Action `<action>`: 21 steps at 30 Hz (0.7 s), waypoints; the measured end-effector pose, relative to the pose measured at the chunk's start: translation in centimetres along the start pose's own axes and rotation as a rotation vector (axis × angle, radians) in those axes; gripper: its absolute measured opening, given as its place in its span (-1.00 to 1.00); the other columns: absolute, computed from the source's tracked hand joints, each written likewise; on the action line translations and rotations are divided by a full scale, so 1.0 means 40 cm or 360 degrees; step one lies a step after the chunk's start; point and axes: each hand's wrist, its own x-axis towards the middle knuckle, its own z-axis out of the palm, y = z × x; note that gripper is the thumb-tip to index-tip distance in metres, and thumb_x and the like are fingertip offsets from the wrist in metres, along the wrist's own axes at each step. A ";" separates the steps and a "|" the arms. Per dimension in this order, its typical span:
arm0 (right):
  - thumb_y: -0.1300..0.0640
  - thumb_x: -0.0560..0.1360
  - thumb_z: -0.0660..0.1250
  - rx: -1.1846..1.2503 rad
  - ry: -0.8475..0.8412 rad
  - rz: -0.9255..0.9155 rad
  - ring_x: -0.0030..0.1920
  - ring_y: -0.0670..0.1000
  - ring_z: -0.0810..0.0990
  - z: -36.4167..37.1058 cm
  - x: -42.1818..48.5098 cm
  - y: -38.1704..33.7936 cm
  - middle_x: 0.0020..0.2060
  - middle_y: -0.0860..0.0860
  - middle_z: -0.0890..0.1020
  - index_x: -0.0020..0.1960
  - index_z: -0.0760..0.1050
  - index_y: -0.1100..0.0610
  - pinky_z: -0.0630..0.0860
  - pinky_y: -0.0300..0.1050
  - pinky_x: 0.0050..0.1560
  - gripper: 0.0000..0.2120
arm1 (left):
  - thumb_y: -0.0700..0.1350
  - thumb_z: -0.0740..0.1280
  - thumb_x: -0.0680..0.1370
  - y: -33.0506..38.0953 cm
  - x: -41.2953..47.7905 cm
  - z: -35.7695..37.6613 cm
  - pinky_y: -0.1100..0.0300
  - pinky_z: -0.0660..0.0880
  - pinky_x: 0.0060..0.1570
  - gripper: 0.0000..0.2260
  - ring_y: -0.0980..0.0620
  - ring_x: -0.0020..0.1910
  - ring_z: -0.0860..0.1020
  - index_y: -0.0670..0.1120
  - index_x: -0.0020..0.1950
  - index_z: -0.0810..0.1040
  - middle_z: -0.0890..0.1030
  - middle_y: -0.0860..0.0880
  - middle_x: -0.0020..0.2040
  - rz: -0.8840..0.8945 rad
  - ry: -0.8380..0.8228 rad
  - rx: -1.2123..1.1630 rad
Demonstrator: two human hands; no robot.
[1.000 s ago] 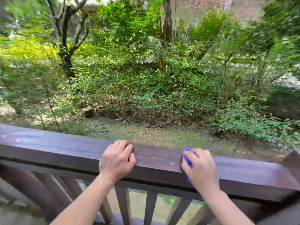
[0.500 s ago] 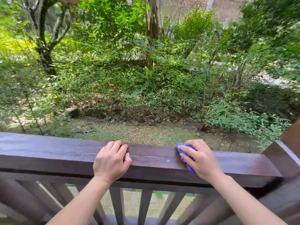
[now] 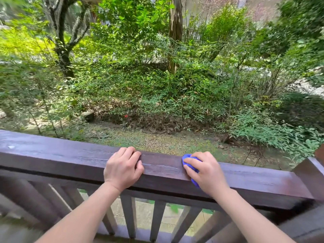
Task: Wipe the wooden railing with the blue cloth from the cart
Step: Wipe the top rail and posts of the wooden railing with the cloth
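A dark brown wooden railing (image 3: 61, 155) runs across the lower half of the view, its top rail wet and shiny. My right hand (image 3: 206, 172) presses a bunched blue cloth (image 3: 186, 157) onto the top rail, right of centre; most of the cloth is hidden under the palm. My left hand (image 3: 122, 169) grips the top rail a short way to the left, fingers curled over its far edge. The cart is out of view.
Vertical balusters (image 3: 128, 216) stand under the rail. A thick wooden post (image 3: 313, 174) ends the rail at the right. Beyond the railing lie a gravel strip (image 3: 149, 139), dense shrubs and tree trunks (image 3: 175, 32).
My right hand and the cloth have slid leftward along the top rail, closer to my left hand. The left hand has kept its grip on the rail.
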 end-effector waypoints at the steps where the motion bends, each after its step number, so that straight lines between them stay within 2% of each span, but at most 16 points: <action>1: 0.03 0.50 0.39 -0.0029 0.0031 0.0122 -0.21 0.15 0.46 -0.004 0.017 0.004 -0.14 0.03 0.63 -0.02 0.64 0.03 0.51 0.04 -0.12 -0.88 | -0.01 0.25 0.52 0.000 0.000 -0.003 -0.01 0.57 -0.16 -0.77 -0.13 -0.11 0.59 -0.06 0.01 0.64 0.63 -0.04 -0.04 -0.0003 -0.0005 -0.0001; 3: 0.06 0.47 0.42 0.0026 0.0124 0.0338 -0.20 0.15 0.46 0.003 0.020 -0.012 -0.15 0.02 0.63 -0.04 0.65 0.02 0.51 0.04 -0.11 -0.91 | -0.01 0.24 0.52 0.002 -0.001 -0.006 -0.01 0.56 -0.18 -0.78 -0.13 -0.12 0.58 -0.06 0.00 0.64 0.63 -0.04 -0.05 -0.0010 -0.0018 0.0002; 4: 0.04 0.48 0.41 0.0086 0.0139 0.0332 -0.19 0.12 0.46 0.014 0.009 -0.033 -0.13 0.00 0.63 -0.04 0.64 0.01 0.50 0.02 -0.10 -0.91 | -0.01 0.24 0.52 0.003 -0.002 -0.005 -0.01 0.56 -0.19 -0.78 -0.13 -0.12 0.57 -0.06 0.00 0.63 0.62 -0.04 -0.06 -0.0013 -0.0018 0.0008; 7: -0.02 0.52 0.33 0.0176 0.0012 -0.0051 -0.15 0.09 0.46 0.036 -0.016 -0.071 -0.09 -0.04 0.61 -0.01 0.59 -0.03 0.46 -0.04 -0.08 -0.89 | -0.01 0.25 0.52 0.002 0.001 -0.002 0.02 0.54 -0.24 -0.80 -0.11 -0.14 0.57 -0.04 -0.02 0.63 0.62 -0.03 -0.08 -0.0011 0.0013 0.0033; 8: 0.00 0.51 0.35 0.0145 -0.0031 -0.0087 -0.16 0.11 0.49 0.031 0.002 -0.057 -0.11 -0.02 0.62 -0.02 0.61 -0.01 0.48 -0.03 -0.08 -0.89 | -0.01 0.25 0.52 0.002 0.002 -0.002 0.02 0.54 -0.25 -0.80 -0.10 -0.14 0.57 -0.04 -0.02 0.63 0.62 -0.03 -0.08 -0.0007 0.0011 0.0033; 12: 0.06 0.47 0.42 0.0004 0.0063 0.0303 -0.19 0.17 0.49 0.023 0.075 -0.043 -0.19 0.04 0.63 -0.10 0.65 0.05 0.52 0.05 -0.09 -0.92 | -0.01 0.25 0.51 0.003 0.001 -0.007 0.02 0.53 -0.24 -0.80 -0.11 -0.14 0.57 -0.05 -0.04 0.63 0.62 -0.03 -0.09 -0.0011 -0.0027 0.0040; 13: 0.05 0.47 0.40 0.0042 0.0078 0.0280 -0.19 0.15 0.47 0.035 0.070 -0.069 -0.17 0.02 0.63 -0.10 0.64 0.03 0.51 0.02 -0.08 -0.92 | 0.00 0.25 0.51 0.005 0.000 -0.008 0.02 0.52 -0.24 -0.80 -0.11 -0.14 0.57 -0.05 -0.05 0.63 0.62 -0.04 -0.09 -0.0010 -0.0031 0.0052; 17: -0.04 0.53 0.31 0.0182 -0.0087 -0.0192 -0.16 0.10 0.47 0.069 0.028 -0.140 -0.06 -0.04 0.61 0.00 0.58 -0.04 0.47 -0.07 -0.08 -0.87 | 0.00 0.26 0.49 0.003 0.005 -0.007 0.01 0.51 -0.23 -0.81 -0.12 -0.15 0.57 -0.05 -0.08 0.62 0.62 -0.04 -0.11 -0.0027 -0.0025 0.0065; 18: -0.03 0.52 0.32 0.0153 -0.0104 -0.0174 -0.17 0.12 0.49 0.067 0.048 -0.127 -0.07 -0.02 0.62 0.00 0.60 -0.02 0.49 -0.04 -0.09 -0.86 | 0.00 0.26 0.49 0.003 0.004 -0.007 0.02 0.51 -0.23 -0.82 -0.11 -0.15 0.57 -0.04 -0.08 0.62 0.62 -0.04 -0.11 -0.0026 -0.0019 0.0055; 21: 0.03 0.50 0.37 0.0053 -0.0019 0.0192 -0.18 0.18 0.48 0.067 0.110 -0.115 -0.14 0.04 0.64 -0.03 0.65 0.04 0.51 0.05 -0.08 -0.87 | 0.00 0.27 0.48 0.004 0.003 -0.010 0.05 0.51 -0.24 -0.83 -0.10 -0.16 0.57 -0.04 -0.09 0.62 0.62 -0.03 -0.12 -0.0013 -0.0009 0.0040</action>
